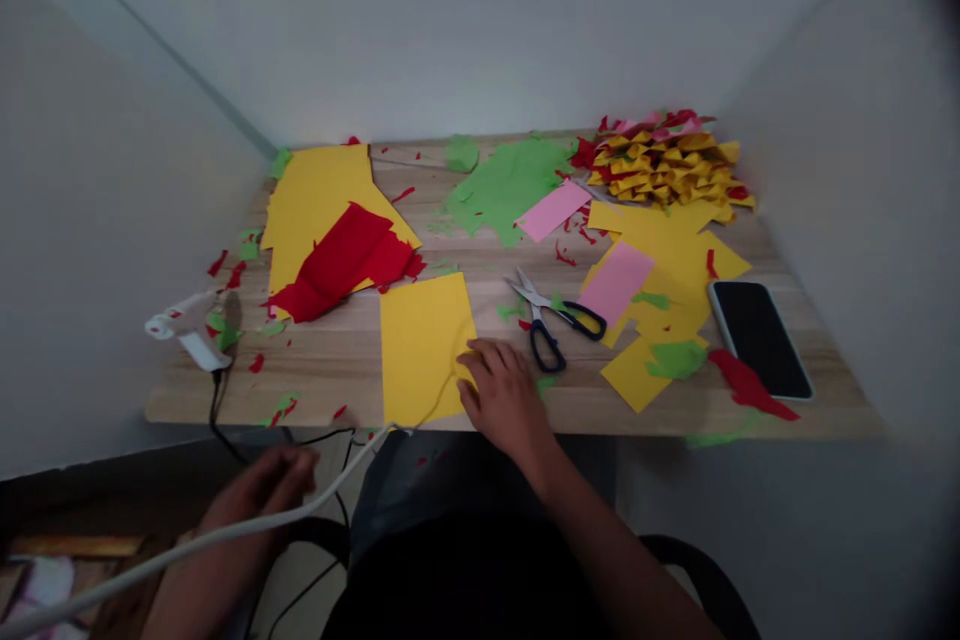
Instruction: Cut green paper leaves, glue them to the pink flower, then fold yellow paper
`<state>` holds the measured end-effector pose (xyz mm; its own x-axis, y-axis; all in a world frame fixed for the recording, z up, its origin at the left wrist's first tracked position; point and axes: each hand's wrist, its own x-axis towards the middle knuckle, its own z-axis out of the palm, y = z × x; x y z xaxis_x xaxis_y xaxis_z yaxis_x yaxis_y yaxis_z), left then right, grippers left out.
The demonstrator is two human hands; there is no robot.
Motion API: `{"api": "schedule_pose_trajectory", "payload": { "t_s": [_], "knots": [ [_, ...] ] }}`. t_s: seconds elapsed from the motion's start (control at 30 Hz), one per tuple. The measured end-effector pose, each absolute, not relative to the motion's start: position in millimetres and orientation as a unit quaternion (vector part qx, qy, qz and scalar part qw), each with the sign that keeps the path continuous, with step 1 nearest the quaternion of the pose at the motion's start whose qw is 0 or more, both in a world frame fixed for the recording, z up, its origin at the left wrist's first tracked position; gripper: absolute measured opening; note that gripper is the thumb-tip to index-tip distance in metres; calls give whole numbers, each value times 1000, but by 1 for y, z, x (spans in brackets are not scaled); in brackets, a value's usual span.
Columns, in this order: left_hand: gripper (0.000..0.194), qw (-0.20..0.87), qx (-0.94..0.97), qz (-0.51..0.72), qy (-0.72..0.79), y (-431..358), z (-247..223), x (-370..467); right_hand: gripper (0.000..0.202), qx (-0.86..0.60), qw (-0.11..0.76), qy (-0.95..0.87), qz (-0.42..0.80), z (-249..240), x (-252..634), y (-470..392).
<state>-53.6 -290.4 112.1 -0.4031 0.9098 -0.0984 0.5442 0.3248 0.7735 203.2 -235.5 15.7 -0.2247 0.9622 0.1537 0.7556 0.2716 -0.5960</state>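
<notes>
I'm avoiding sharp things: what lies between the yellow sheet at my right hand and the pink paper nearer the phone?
Open scissors, with small green scraps and a red scrap, lie between the yellow sheet and pink paper in the head view.

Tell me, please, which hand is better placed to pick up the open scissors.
Right, I think: the right hand rests by the yellow sheet, close to the scissors, while the left hand is farther off, short of the table.
</notes>
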Motion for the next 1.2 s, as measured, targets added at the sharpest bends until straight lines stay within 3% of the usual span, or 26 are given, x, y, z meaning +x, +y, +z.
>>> {"api": "schedule_pose_trajectory", "payload": {
  "t_s": [0.17,0.3,0.47,0.7,1.07,1.2],
  "knots": [
    [40,250,717,268,593,-186,86,-36,45,-586,246,-749,186,13,201,-233],
    [42,193,881,106,419,-128,43,15,49,-600,233,-747,165,11,196,-235],
    [56,93,903,74,414,-116,0,35,37,-633,211,-734,124,8,188,-223],
    [64,124,893,110,418,-119,-3,30,40,-665,112,-736,66,17,180,-151],
    [53,91,890,105,434,-115,-1,38,37,-665,86,-738,70,22,184,-157],
    [50,83,893,118,426,-114,0,39,32,-657,119,-738,94,24,185,-190]
  ]
}}
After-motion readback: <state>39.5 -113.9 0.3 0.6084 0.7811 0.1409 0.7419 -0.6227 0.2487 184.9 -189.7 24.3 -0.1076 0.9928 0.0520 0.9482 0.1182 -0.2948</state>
